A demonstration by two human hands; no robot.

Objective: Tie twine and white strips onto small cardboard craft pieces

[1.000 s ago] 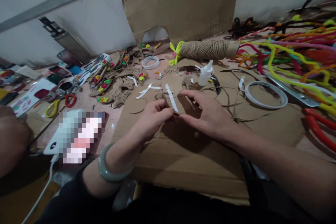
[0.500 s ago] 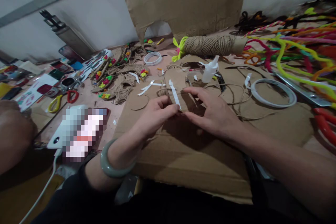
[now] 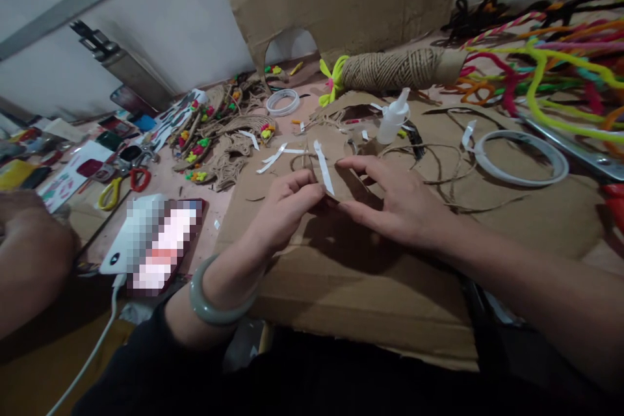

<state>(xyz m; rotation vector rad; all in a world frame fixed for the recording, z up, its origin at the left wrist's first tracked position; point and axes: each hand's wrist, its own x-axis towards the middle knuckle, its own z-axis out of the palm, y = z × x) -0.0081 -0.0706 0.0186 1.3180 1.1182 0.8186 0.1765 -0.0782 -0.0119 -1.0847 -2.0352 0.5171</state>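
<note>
A small cardboard piece with a white tape strip on it is held between my two hands, tilted over a larger cardboard sheet. My left hand pinches its near left edge, thumb beside the strip's lower end. On the right side, my right hand grips the piece with thumb at the near edge and fingertips on its far part. Just beyond my right hand stands a small white bottle. Thin twine curls over the cardboard to the right.
A twine roll lies at the back. Tape rolls, colored pipe cleaners, decorated twine pieces, pliers and phones lie around. Another person's hand is at the far left.
The view has shifted slightly, so the surroundings sit a little differently. Both hands keep their hold on the small cardboard piece, with the left thumb slightly higher. The other person's hand has moved a little.
</note>
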